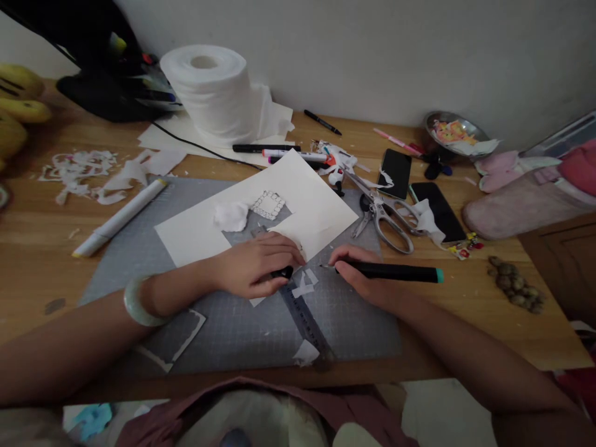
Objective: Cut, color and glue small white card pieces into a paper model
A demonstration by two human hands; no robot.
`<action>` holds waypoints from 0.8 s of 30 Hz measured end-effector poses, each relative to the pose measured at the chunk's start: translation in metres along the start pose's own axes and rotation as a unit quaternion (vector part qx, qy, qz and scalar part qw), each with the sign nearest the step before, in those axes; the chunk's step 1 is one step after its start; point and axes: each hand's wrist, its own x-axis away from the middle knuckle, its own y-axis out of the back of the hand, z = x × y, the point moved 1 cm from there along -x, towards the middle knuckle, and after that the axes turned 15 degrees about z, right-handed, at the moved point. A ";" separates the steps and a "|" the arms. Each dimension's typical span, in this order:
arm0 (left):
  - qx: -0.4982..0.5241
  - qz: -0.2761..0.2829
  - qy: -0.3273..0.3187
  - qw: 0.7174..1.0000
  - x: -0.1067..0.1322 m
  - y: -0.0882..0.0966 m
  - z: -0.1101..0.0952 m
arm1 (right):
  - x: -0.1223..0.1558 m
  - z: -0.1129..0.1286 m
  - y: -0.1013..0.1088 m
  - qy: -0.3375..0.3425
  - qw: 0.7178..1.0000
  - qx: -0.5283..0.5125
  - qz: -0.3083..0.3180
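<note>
My right hand [361, 270] grips a black marker [395, 272] with a teal end; its thin bare tip points left, just above the cutting mat [363, 329]. My left hand [258, 264] rests over the white paper [307, 192], a small black marker cap [282, 272] held between thumb and fingers. Partly under that hand lies a see-through ruler [305, 313], slanting toward me. Small paper scraps [305, 282] lie between the hands. On the sheet are a paper square with a scalloped drawn border [268, 205] and a crumpled white wad [231, 216].
Scissors [391, 223] and two phones [395, 171] lie on the right. Behind stand a tissue roll [209, 93] and a metal bowl [454, 133]. A white marker [118, 217] and paper shreds [79, 171] are at left; a cut paper frame [179, 341] lies in front.
</note>
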 end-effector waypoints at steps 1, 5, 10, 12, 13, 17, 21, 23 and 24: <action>-0.008 -0.009 -0.010 1.000 0.000 0.000 0.000 | 0.000 -0.002 -0.001 -0.004 1.000 -0.013 -0.007; -0.040 -0.048 -0.023 0.998 0.002 -0.001 0.001 | -0.001 -0.007 -0.003 -0.015 0.998 -0.064 -0.007; -0.069 -0.069 -0.032 0.995 0.002 -0.004 -0.004 | -0.002 -0.007 -0.005 -0.038 0.994 -0.104 0.007; -0.068 -0.077 -0.020 0.995 -0.002 -0.005 -0.010 | -0.002 -0.008 -0.005 -0.037 0.992 -0.118 0.008; -0.060 -0.076 -0.009 0.995 -0.004 -0.006 -0.014 | -0.001 -0.008 -0.006 -0.036 0.991 -0.126 0.011; -0.020 -0.077 0.033 0.996 -0.011 -0.007 -0.024 | -0.001 -0.008 -0.007 -0.036 0.988 -0.152 0.017; -0.016 -0.061 0.042 0.997 -0.008 -0.007 -0.019 | -0.001 -0.006 -0.008 -0.051 0.990 -0.129 0.002; -0.012 -0.041 0.038 0.998 -0.004 -0.008 -0.015 | -0.001 -0.004 -0.009 -0.053 0.994 -0.096 0.005; -0.007 -0.032 0.033 0.999 -0.003 -0.008 -0.013 | -0.001 -0.003 -0.008 -0.052 0.996 -0.078 0.009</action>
